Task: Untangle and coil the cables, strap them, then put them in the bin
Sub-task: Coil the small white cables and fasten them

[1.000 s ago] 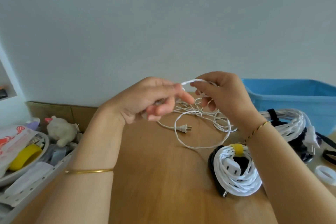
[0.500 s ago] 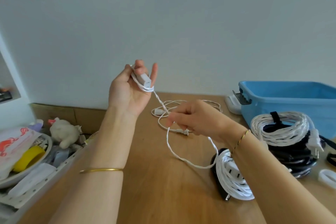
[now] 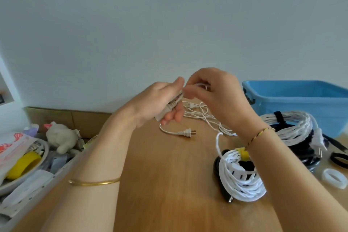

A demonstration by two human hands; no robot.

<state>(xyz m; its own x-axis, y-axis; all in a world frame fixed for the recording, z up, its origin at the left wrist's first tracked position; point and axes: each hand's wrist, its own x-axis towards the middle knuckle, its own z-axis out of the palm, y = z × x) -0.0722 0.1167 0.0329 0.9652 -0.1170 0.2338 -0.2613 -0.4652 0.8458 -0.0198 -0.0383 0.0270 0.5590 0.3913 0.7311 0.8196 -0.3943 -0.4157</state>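
Note:
A thin white cable [image 3: 207, 118] lies in loose loops on the wooden table [image 3: 160, 184], with one plug [image 3: 187, 133] lying free. My left hand [image 3: 160, 103] is raised above the table and grips the cable's white end block and a few turns of wire. My right hand [image 3: 214, 96] meets it from the right and pinches the cable at the left fingertips. A coiled white cable with a yellow strap [image 3: 243, 177] lies under my right forearm. A larger white coil with a black strap [image 3: 290, 126] rests on black cables. The blue bin [image 3: 301, 100] stands at the back right.
A white tape ring [image 3: 334, 178] and a black strap loop [image 3: 339, 160] lie at the right edge. On the left a tray [image 3: 37, 181] holds a bowl with a yellow roll [image 3: 22, 165], packets and a small plush toy [image 3: 60, 135]. The white wall is close behind.
My left hand came down from its raised position toward the table. My right hand rose from the table to meet it, bringing the cable up to the left fingertips.

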